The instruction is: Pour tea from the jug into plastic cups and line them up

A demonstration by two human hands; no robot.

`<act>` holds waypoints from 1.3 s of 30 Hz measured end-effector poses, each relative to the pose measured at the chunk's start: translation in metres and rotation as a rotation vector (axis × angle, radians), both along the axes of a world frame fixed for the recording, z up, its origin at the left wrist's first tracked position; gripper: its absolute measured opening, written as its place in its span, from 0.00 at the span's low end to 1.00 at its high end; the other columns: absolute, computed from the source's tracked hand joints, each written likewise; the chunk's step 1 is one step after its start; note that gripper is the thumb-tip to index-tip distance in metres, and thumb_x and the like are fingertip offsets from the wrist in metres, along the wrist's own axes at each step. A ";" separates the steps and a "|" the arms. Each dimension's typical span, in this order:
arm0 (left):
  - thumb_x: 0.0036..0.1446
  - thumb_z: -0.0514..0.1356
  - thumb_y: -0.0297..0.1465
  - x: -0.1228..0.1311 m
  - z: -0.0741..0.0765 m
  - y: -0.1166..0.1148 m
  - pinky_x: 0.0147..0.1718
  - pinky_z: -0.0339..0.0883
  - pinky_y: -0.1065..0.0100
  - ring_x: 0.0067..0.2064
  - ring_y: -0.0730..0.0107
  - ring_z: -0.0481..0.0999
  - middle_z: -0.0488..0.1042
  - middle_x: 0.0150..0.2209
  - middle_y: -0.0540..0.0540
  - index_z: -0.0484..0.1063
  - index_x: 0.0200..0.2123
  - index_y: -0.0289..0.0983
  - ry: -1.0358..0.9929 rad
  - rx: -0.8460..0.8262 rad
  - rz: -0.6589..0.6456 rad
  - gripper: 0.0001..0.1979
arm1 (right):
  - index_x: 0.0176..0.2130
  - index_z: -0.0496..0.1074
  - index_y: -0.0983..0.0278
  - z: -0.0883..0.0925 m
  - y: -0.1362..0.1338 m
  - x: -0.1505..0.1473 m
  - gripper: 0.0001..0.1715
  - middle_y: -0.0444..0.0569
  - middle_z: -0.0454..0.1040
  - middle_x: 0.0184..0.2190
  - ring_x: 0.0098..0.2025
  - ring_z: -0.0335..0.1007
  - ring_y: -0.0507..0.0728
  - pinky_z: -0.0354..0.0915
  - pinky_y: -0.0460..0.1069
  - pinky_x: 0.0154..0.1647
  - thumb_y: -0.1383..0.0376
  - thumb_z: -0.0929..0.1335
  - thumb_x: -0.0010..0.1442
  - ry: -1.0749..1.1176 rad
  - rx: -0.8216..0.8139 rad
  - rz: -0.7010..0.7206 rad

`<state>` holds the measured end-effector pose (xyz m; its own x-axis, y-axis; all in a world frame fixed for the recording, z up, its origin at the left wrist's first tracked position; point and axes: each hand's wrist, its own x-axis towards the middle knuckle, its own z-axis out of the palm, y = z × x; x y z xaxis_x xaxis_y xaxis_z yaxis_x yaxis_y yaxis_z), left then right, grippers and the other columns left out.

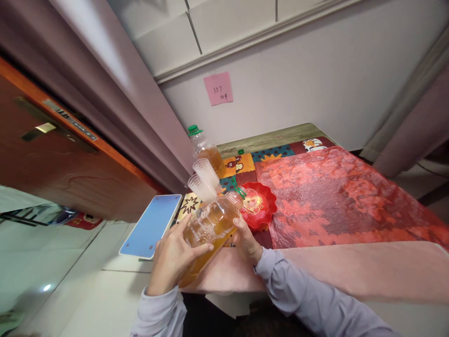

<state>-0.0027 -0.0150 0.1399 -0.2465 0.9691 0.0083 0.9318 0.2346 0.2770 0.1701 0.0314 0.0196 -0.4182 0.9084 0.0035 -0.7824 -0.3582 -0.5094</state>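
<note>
Held bottle [217,220]: clear moulded plastic, ribbed at the shoulder, containing amber liquid with froth along its upper side. It is tilted above the near left part of the table, its neck directed to the far side, at the left edge of a red dish [268,208]. The dish is glossy, round and scalloped, with a printed centre. A green handle [238,188] shows at the bottle neck.

Beyond stands a second bottle [210,157], also ribbed and part-filled with amber liquid, green-topped. Two stacks of clear, ridged plastic cups [203,187] lean in front of it. A small green cap [241,151] lies at the far side on the patterned cloth, right of the second bottle.

The cups conceal part of the second bottle. The bottle mouth is hard to make out; contact with the dish cannot be determined.

Left hand [175,260]: grasping the bottle body, thumb extended across it. Right hand [247,243]: grasping the shoulder from the right, thumb on the plastic, other fingers largely hidden.
</note>
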 end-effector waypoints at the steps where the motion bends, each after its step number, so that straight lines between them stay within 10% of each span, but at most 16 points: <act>1: 0.42 0.74 0.55 0.000 0.000 0.000 0.59 0.74 0.50 0.64 0.42 0.78 0.77 0.64 0.38 0.68 0.70 0.42 0.000 0.007 -0.005 0.53 | 0.72 0.57 0.53 -0.001 0.000 0.000 0.52 0.53 0.71 0.69 0.68 0.70 0.72 0.80 0.65 0.53 0.43 0.75 0.58 -0.006 -0.005 0.017; 39: 0.43 0.75 0.50 0.012 0.014 0.002 0.59 0.72 0.47 0.63 0.42 0.78 0.77 0.64 0.37 0.68 0.70 0.40 0.021 -0.064 0.022 0.52 | 0.73 0.56 0.53 -0.003 0.000 -0.001 0.52 0.54 0.70 0.70 0.68 0.69 0.72 0.80 0.64 0.50 0.42 0.74 0.60 0.008 0.002 0.036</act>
<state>0.0093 -0.0133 0.1537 -0.2678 0.9623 -0.0485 0.9317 0.2715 0.2413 0.1693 0.0319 0.0167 -0.4504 0.8928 0.0089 -0.7729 -0.3849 -0.5044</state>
